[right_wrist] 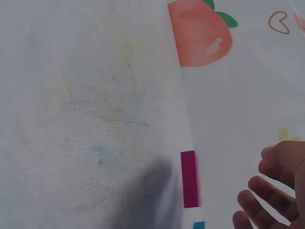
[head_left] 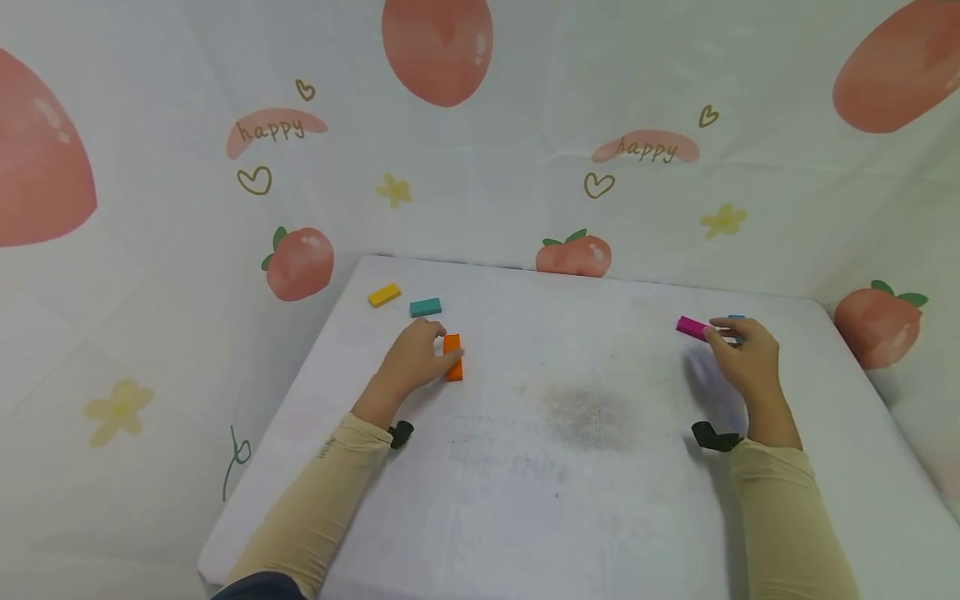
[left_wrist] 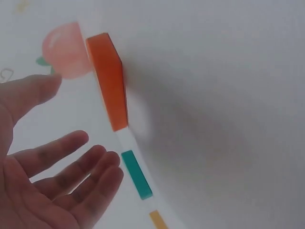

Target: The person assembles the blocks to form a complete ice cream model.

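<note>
My left hand (head_left: 416, 358) is beside an orange block (head_left: 453, 358) on the white table. In the left wrist view, its thumb and loosely bent fingers are apart from the orange block (left_wrist: 108, 83), with nothing between them. Beyond that hand lie a teal block (head_left: 425, 307) and a yellow block (head_left: 384, 295). On the right, my right hand (head_left: 746, 354) hovers near a magenta block (head_left: 692, 328). The right wrist view shows a gap between its relaxed fingers and the magenta block (right_wrist: 190, 179). A blue block (head_left: 737, 317) is partly hidden behind the right hand.
The white tabletop (head_left: 525, 517) has a grey smudge in its middle. A white cloth (head_left: 495, 167) printed with peaches, hearts and flowers stands behind the table's far edge. A black wrist piece (head_left: 715, 437) juts inward from the right wrist, another (head_left: 402, 434) from the left.
</note>
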Tool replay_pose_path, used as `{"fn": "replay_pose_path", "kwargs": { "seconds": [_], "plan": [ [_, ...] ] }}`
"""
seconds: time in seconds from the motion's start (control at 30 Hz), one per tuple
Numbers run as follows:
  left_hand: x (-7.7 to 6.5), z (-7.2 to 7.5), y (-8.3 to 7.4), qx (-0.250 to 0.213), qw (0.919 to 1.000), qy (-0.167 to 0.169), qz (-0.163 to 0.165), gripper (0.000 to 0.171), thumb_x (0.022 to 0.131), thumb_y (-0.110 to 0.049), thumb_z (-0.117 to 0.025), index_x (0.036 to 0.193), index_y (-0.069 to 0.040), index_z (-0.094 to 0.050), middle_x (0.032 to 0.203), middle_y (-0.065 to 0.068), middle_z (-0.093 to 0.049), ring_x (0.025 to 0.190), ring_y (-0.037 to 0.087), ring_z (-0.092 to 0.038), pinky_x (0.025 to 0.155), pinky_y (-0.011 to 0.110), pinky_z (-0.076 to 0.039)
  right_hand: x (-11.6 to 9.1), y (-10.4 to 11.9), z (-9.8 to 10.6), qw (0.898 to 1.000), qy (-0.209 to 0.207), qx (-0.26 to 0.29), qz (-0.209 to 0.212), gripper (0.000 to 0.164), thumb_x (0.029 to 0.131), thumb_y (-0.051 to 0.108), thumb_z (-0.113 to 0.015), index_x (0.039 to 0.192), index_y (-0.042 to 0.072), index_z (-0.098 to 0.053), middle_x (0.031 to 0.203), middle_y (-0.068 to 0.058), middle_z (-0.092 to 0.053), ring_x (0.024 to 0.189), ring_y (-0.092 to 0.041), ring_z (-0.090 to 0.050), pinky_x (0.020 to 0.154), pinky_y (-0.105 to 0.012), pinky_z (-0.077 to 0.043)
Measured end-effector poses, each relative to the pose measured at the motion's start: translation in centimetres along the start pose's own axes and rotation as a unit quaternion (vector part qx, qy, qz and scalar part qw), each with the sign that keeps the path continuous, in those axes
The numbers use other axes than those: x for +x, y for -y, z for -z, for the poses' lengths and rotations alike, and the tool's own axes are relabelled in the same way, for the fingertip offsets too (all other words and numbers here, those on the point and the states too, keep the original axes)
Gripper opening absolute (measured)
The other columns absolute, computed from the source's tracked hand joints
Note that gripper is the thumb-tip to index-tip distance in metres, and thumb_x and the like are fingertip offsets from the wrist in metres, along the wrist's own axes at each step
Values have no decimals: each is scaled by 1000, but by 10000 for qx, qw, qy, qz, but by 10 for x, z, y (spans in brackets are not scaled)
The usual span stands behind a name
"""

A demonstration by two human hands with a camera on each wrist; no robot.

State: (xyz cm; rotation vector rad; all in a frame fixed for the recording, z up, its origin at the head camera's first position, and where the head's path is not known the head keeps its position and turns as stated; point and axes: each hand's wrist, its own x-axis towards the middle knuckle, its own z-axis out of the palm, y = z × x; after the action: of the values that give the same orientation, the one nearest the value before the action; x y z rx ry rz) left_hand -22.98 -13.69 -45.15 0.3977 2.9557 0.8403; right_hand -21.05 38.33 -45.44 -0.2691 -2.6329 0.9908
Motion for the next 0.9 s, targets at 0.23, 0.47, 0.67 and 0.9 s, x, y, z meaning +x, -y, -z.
{"fn": "replay_pose_path", "kwargs": {
  "seconds": [0.23, 0.47, 0.67, 0.9],
  "plan": [
    [4, -6, -3, -126, 9998, 137, 99, 52, 98, -34, -74, 128, 8, -65, 124, 21, -66, 110, 33, -62, 102, 47, -55, 11, -9, -6, 9995, 156, -91, -249, 45, 107, 29, -57, 136, -4, -67, 137, -28, -61, 128, -42, -59, 90, -25, -47],
    [10, -14, -2, -221, 9988, 233, 375, 49, 96, -32, -76, 123, 8, -66, 108, 16, -65, 91, 26, -59, 75, 32, -54, 23, -15, -11, 9988, 326, -157, -335, 46, 107, 26, -54, 138, -7, -64, 137, -35, -59, 134, -52, -51, 111, -66, -40],
    [14, -17, -5, -228, 9971, 292, 663, 50, 96, -34, -77, 121, 7, -64, 106, 15, -64, 87, 25, -59, 70, 27, -50, 34, -19, -14, 9975, 552, -340, -294, 46, 107, 23, -51, 137, -9, -62, 137, -37, -57, 134, -55, -50, 112, -67, -39],
    [16, -17, -11, -191, 9957, 303, 852, 50, 97, -32, -76, 125, 7, -63, 112, 16, -65, 94, 26, -60, 78, 32, -54, 42, -26, -17, 9955, 804, -445, -243, 42, 106, 17, -53, 135, -12, -62, 137, -41, -55, 131, -57, -51, 106, -65, -44]
  ]
}}
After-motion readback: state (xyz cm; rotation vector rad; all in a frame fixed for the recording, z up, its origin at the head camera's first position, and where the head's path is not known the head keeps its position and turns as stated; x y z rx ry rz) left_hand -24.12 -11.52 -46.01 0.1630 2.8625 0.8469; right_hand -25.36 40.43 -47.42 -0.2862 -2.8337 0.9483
